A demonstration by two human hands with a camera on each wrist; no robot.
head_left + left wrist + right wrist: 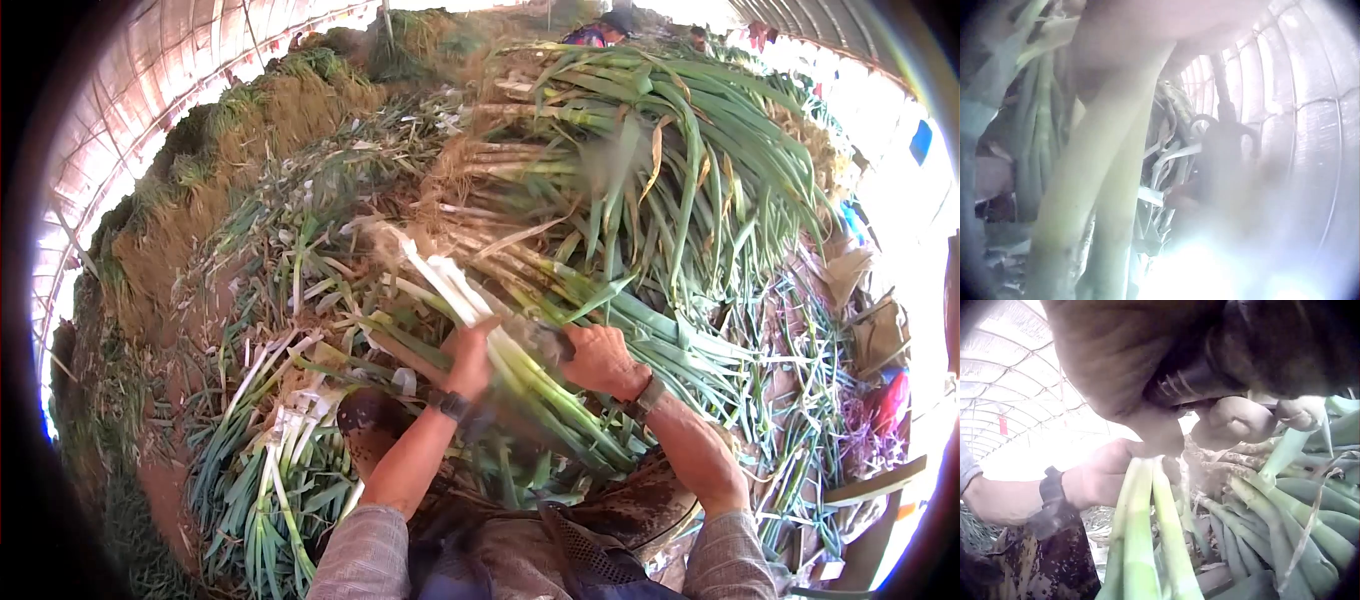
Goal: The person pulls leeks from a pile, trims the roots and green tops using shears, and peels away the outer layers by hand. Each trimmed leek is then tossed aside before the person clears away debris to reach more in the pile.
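Observation:
In the head view my left hand (470, 352) grips a few leeks, their white ends (447, 280) pointing up and left and green leaves (570, 415) trailing down right. The left wrist view has that hand (1147, 31) blurred at the top, pale stalks (1094, 169) below it. Just right of the stalks, my right hand (603, 360) curls round a dark handle (552, 343). In the right wrist view the right hand (1129, 362) holds this ridged dark handle (1179, 384) above the green stalks (1141, 531); its far end is hidden or blurred.
A large leek pile (690, 170) lies ahead and right. Another bunch (285, 450) lies at lower left. Loose leaves and trimmings (300, 190) cover the ground. My knees are beneath the held leeks. Other people (600, 35) are far back.

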